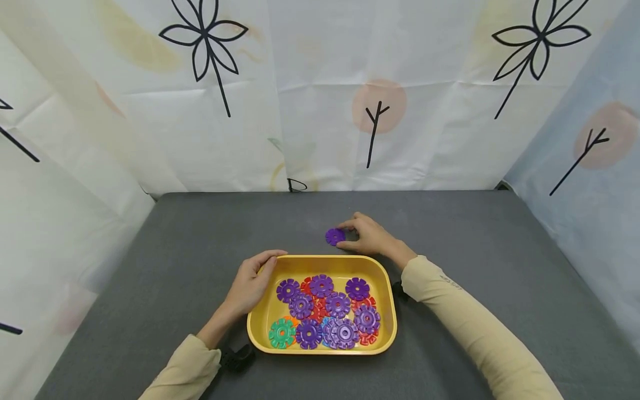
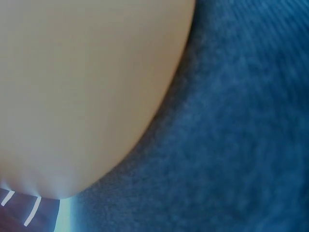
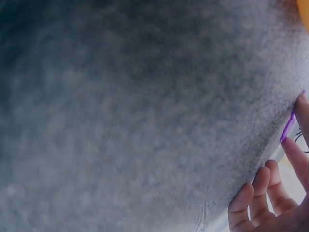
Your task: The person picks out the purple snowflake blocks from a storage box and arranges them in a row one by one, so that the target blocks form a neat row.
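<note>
Beyond the far rim of a yellow tray (image 1: pixel 320 351), my right hand (image 1: pixel 367 234) pinches a purple notched plastic disc (image 1: pixel 334 236) between thumb and fingertips, low over the table. The right wrist view catches the same disc (image 3: pixel 288 126) edge-on between thumb and index finger, the other fingers curled beside it. My left hand (image 1: pixel 252 282) grips the tray's far left corner, thumb inside the rim and fingers along its outside. In the tray lie several purple discs (image 1: pixel 338 305), red ones (image 1: pixel 319 309), a green one (image 1: pixel 282 333), and partly covered blue and orange ones.
The grey table (image 1: pixel 210 233) spreads around the tray. White printed cloth (image 1: pixel 320 133) hangs along the back and left side, and a bluish cloth (image 1: pixel 600 222) along the right. The left wrist view holds mostly blurred skin and dark fabric.
</note>
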The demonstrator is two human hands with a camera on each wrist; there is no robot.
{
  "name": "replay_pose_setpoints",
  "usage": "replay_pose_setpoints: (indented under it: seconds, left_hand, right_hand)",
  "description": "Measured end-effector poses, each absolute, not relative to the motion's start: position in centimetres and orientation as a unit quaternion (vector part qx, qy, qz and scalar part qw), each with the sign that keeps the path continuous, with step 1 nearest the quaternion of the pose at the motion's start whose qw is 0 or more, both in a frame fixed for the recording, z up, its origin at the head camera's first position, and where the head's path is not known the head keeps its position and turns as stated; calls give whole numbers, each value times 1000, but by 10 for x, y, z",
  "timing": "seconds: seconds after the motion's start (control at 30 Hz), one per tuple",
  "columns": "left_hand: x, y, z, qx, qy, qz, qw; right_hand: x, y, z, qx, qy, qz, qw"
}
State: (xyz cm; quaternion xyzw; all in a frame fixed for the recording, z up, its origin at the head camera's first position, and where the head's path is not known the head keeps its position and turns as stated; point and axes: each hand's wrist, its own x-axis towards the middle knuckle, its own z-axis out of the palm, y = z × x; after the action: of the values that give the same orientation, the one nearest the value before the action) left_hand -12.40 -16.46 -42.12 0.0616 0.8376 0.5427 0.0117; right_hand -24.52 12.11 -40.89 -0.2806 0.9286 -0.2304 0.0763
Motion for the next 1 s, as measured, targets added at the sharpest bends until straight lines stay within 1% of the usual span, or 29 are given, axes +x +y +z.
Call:
replay_pose_setpoints:
  seconds: [0.2,0.43,0.7,1.0]
  left_hand:
    - [-122,-163,-421,59,838,543,1]
    - [-124,-163,-422,55,840,539,-7]
    - [-125,-162,-422,47,845,533,-7]
    - [-126,-162,-420,49,851,523,-13]
  right_hand:
    - [-246,117,-412,-239,944,-213,76]
    - [-247,113,-413,-225,949,-205,81]
    - [-247,120,-408,-246,940,-222,84]
    - [-232,137,-383,-273,918,-276,81]
